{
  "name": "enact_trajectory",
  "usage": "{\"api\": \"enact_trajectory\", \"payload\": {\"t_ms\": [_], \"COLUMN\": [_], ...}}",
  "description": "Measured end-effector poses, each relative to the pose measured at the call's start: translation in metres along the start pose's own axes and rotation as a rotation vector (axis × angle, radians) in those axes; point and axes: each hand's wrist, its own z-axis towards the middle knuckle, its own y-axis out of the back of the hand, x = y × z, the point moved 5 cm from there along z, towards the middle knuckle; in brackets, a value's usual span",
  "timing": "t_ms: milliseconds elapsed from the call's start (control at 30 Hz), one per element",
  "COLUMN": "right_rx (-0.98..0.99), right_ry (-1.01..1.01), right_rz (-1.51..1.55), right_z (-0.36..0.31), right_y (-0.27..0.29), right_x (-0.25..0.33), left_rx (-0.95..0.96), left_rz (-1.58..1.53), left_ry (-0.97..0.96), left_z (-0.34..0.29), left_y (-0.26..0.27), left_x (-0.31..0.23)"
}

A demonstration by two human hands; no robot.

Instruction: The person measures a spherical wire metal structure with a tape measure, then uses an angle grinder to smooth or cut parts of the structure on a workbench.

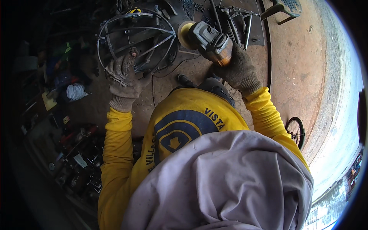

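My left hand, in a worn brown knit glove, is at the near left rim of a round metal frame. Its fingers lie over the rim and the thumb points right, along the near edge. Curved bars cross the frame like a cage. My right hand, gloved the same way, is wrapped round the orange and grey body of an angle grinder. The grinder's round yellowish disc points left, close beside the frame's right side. No sparks show.
Metal rods and tubing lie beyond the grinder. A dark cord crosses the brown floor. At the far right stands a dark green chair; a wheel is lower right. Tools and a white bundle clutter the dark left side.
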Motion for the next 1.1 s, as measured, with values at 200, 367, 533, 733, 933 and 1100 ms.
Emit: {"api": "enact_trajectory", "payload": {"t_ms": [200, 367, 533, 733, 933, 1100], "right_rx": [0.004, 0.011, 0.025, 0.023, -0.014, -0.066], "right_ry": [-0.001, 0.039, 0.023, 0.012, 0.005, -0.011], "right_rz": [0.069, 0.034, 0.010, 0.024, 0.025, 0.041], "right_z": [-0.004, -0.004, -0.001, -0.003, -0.006, -0.011], "right_y": [-0.006, -0.006, -0.009, -0.007, -0.009, -0.015], "right_x": [-0.007, -0.002, -0.004, 0.000, 0.000, -0.006], "left_rx": [-0.053, -0.047, -0.037, -0.040, -0.048, -0.034], "left_rz": [-0.040, -0.056, -0.041, -0.039, -0.021, -0.066], "left_ry": [-0.014, -0.006, -0.017, -0.050, -0.072, -0.054], "left_z": [-0.011, -0.014, -0.011, -0.006, -0.007, -0.003], "left_y": [-0.007, -0.008, -0.004, 0.000, -0.002, -0.006], "left_x": [0.006, 0.006, 0.002, -0.003, -0.002, 0.002]}}
